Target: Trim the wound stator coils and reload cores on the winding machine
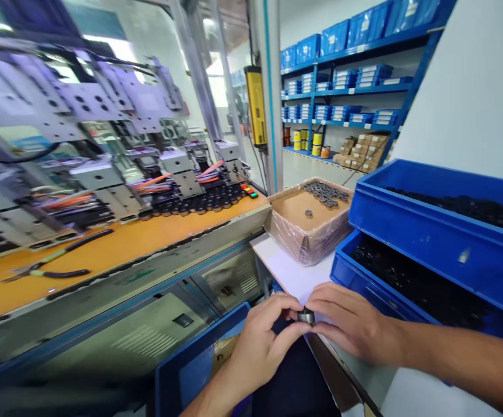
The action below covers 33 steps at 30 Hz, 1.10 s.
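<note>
Between the fingertips of both hands is a small round metal part [306, 316], silvery around its side with some black on top. My left hand [264, 333] pinches it from the left, thumb below and index finger above. From the right, my right hand [351, 318] grips it the same way. Its exact kind cannot be made out, since the fingers cover much of it. Beyond the hands stands a plastic-lined cardboard box [290, 231] with several small grey metal parts [327, 193] in it.
Stacked blue bins [443, 217] with black parts stand at the right. Pliers [55, 258] lie on the orange bench [147, 246] at left, before a row of machine fixtures [182, 171] and dark round parts [199, 202]. A blue crate [168, 368] sits below. Shelves [356, 90] stand behind.
</note>
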Each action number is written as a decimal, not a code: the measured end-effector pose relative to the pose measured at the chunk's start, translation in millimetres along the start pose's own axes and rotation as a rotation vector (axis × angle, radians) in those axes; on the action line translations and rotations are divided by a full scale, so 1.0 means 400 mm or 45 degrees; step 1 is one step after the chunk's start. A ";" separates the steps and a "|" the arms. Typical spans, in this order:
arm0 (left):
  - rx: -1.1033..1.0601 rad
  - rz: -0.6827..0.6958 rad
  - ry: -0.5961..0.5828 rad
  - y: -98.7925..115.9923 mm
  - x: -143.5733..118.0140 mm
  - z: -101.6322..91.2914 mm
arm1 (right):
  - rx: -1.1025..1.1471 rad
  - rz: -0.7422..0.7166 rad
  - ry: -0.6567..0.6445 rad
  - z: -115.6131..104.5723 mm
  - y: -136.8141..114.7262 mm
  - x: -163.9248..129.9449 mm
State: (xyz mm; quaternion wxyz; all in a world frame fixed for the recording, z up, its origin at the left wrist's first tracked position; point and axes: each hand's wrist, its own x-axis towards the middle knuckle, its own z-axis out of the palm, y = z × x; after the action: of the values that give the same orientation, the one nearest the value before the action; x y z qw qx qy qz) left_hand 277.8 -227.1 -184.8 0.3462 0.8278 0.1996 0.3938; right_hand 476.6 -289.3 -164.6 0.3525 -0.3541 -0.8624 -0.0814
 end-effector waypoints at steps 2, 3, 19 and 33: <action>0.197 -0.048 0.015 -0.020 0.039 -0.046 | -0.129 0.004 -0.013 -0.016 0.025 -0.008; 0.322 -0.086 0.041 -0.038 0.063 -0.083 | -0.195 0.007 -0.012 -0.029 0.044 -0.014; 1.068 -0.764 0.451 -0.318 0.293 -0.508 | -0.153 0.913 -0.614 -0.110 0.358 -0.197; 0.906 -0.177 -0.190 -0.227 0.559 -0.063 | 0.173 1.122 -0.832 -0.113 0.332 -0.184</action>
State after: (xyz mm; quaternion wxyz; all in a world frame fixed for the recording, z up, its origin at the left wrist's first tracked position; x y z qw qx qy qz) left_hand 389.2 -19.9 -125.1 0.0764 0.9072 0.3541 0.2139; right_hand 627.1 -249.9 -194.7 0.0894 -0.6647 -0.7005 0.2438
